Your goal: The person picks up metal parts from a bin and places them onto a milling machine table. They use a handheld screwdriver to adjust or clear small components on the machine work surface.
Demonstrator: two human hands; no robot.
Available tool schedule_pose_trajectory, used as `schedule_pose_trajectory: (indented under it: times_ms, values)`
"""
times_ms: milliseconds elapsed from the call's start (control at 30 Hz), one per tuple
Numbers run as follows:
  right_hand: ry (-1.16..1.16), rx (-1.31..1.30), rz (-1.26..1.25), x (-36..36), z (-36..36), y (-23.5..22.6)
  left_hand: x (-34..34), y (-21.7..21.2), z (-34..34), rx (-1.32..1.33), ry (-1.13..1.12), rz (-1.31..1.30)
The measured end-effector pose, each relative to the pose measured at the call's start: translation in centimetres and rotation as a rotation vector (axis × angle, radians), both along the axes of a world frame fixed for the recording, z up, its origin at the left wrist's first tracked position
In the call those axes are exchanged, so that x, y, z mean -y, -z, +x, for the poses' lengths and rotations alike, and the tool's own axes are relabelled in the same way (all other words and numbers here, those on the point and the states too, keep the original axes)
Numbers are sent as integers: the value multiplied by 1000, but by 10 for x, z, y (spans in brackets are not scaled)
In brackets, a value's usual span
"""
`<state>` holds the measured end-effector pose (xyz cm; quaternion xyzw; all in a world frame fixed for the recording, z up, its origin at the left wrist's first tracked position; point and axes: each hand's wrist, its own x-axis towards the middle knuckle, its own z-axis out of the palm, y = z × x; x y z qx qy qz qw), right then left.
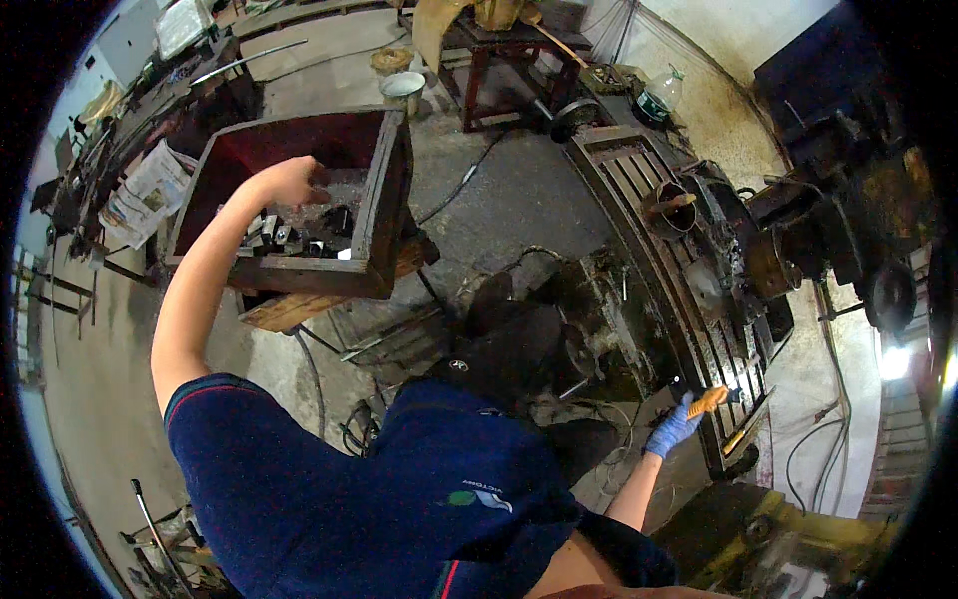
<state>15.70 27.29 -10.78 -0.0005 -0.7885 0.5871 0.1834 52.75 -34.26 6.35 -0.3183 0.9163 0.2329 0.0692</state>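
My bare left hand [287,182] reaches inside a wooden box [377,205] with a reddish inner wall. Its fingers curl together above loose metal blocks [274,235]; anything between them is too small and dark to name. Far to the right, my right hand [671,429] wears a blue glove and is closed at the near end of a slotted metal machine bed [639,215]. An orange ribbed piece [709,401] shows at its fingers, and I cannot tell whether it is held or covers them. A small dark part lies against its tip.
A round metal cylinder [671,212] stands on the bed, beside dark machine parts [773,262]. Behind are a metal table [489,45], a pale bucket [402,88] and a plastic bottle [661,95]. Newspaper [150,195] hangs at the left. Cables cross the floor.
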Motion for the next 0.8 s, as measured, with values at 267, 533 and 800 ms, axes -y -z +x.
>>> schedule_pose_trajectory:
  times_ms: [267,533,800]
  values:
    - [-40,28,123,-57,32,-59,-26,27,-43,242,63,51]
    - [-276,198,745,14,32,-145,6,27,-14,-214,-30,-215]
    - [-239,434,1057,50,-55,-154,-70,-102,-44,-866,-172,201]
